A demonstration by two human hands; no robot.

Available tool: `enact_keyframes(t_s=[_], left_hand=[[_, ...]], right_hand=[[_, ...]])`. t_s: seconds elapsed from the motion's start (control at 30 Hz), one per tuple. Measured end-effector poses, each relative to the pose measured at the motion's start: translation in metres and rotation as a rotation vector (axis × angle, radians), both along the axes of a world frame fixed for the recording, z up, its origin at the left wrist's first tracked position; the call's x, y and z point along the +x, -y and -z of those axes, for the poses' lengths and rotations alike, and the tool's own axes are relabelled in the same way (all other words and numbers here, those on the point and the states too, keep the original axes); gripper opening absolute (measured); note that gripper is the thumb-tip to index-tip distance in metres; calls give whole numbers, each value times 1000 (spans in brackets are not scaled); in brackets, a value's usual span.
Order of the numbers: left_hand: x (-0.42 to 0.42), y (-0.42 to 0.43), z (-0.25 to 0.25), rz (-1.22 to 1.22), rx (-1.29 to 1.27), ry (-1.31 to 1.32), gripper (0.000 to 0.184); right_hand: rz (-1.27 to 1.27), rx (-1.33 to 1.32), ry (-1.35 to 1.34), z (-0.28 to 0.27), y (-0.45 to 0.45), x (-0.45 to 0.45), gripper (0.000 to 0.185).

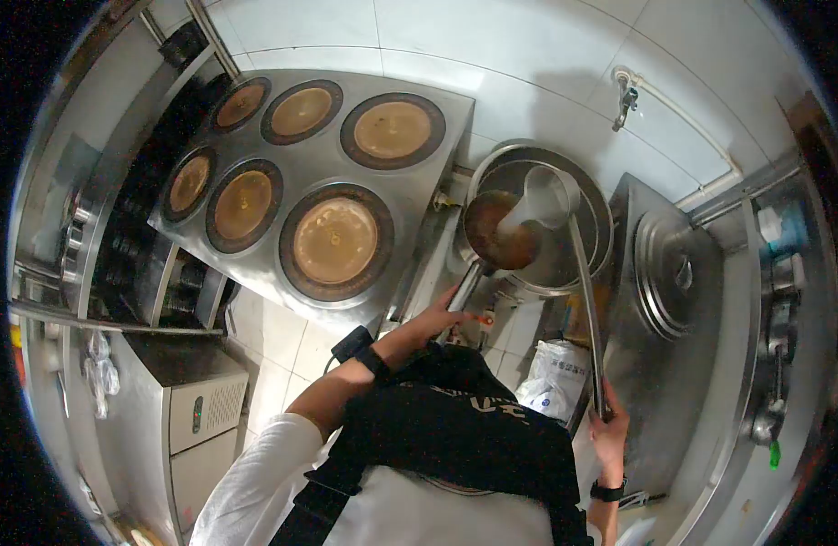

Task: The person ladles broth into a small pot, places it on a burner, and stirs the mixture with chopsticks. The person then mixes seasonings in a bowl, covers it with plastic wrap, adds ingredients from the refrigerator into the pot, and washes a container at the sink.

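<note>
My left hand (431,321) is closed around the metal handle of a saucepan (481,218) with brownish contents or a brown-stained inside. The saucepan is over the left side of a large round metal pot (604,196). My right hand (610,432) grips the lower end of a long-handled ladle (583,273). Its bowl is tilted above the pot, beside the saucepan, and a pale blur, perhaps liquid or steam, runs from it towards the saucepan. What the brown matter is, I cannot make out.
A steel stove unit (323,173) with several round burners stands to the left. Right of the pot, a round metal lid (674,273) lies on a steel counter. A wall tap (625,100) is above. A white printed bag (555,378) sits low beside my body. Shelves line both sides.
</note>
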State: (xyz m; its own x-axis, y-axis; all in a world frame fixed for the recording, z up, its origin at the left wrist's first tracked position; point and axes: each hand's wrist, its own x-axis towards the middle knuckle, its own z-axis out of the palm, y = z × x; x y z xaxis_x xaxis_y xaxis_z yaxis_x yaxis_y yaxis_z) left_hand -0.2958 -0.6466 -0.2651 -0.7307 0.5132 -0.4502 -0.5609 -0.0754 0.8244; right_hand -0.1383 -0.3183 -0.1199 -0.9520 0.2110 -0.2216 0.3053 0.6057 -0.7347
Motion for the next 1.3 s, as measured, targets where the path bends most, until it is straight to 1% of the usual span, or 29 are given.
enact_keyframes(t_s=[0.1,0.17,0.2,0.27,0.3,0.33,0.37,0.4,0.47,0.5,0.53,0.57,0.6,0.63,0.67,0.7,0.73,0.77,0.83,0.87,0.93,0.97,1.0,1.1,1.17,1.2,1.23,1.27,1.3], left_hand=[[-2,4,-13,48,-28,31,75],[-3,5,-11,62,-44,13,75],[-3,5,-10,75,-60,-2,75],[-2,7,-6,56,13,12,74],[-1,8,-4,36,85,33,73],[0,9,-4,51,83,24,73],[0,10,-4,19,40,81,67],[0,10,-4,3,-2,133,62],[7,11,44,-105,102,78,58],[9,14,34,-88,41,93,57],[10,20,24,-67,-23,104,56],[4,25,41,-26,89,205,57],[5,31,24,1,0,190,59],[8,36,16,-19,101,139,61],[15,33,-13,-128,-174,195,63],[16,37,-23,-43,-213,108,65],[15,45,-26,30,-247,21,67],[17,57,-21,43,-169,15,67],[23,68,-28,49,-94,10,67],[28,73,-47,54,-116,74,66],[36,77,-71,43,-142,145,65],[42,81,-75,-31,-51,156,64],[46,83,-77,-111,36,167,63],[50,102,-57,-129,-49,122,63],[55,109,-66,-142,-73,163,64],[58,110,-73,-148,-68,220,64],[59,109,-69,-132,-149,143,63],[65,112,-66,-137,-240,80,63],[68,109,-77,-175,-182,73,64]], right_hand=[[5,36,-21,1,6,-2,59],[142,-215,53,-16,25,-9,58],[145,-215,48,-20,31,-12,58],[369,-603,94,-26,40,-18,57],[376,-606,84,-25,40,-19,57],[308,-589,73,-17,37,-20,57],[247,-570,58,-8,33,-22,57],[13,-152,-196,19,25,-30,57],[-207,360,-397,42,13,-33,58],[-196,429,-360,36,19,-29,59],[-92,478,-160,27,27,-28,59],[15,498,45,20,35,-24,60],[62,438,-21,28,36,-13,60],[93,383,-94,40,33,-3,60],[183,234,-235,47,34,11,59],[254,88,-383,53,36,24,57],[334,-26,-283,49,41,42,58],[423,-134,-186,45,47,60,59],[760,-480,-262,43,58,91,61],[760,-481,-259,51,57,105,61],[977,-473,-456,66,45,121,62],[1065,-448,-498,68,37,123,60],[1139,-442,-547,73,24,124,59],[1316,-358,-643,104,-31,127,56],[1153,-144,-678,158,-97,157,52],[1285,503,-142,174,-133,174,50],[1257,1161,398,182,-174,171,51],[1258,1027,485,158,-194,134,52],[1254,893,573,132,-215,98,54]])
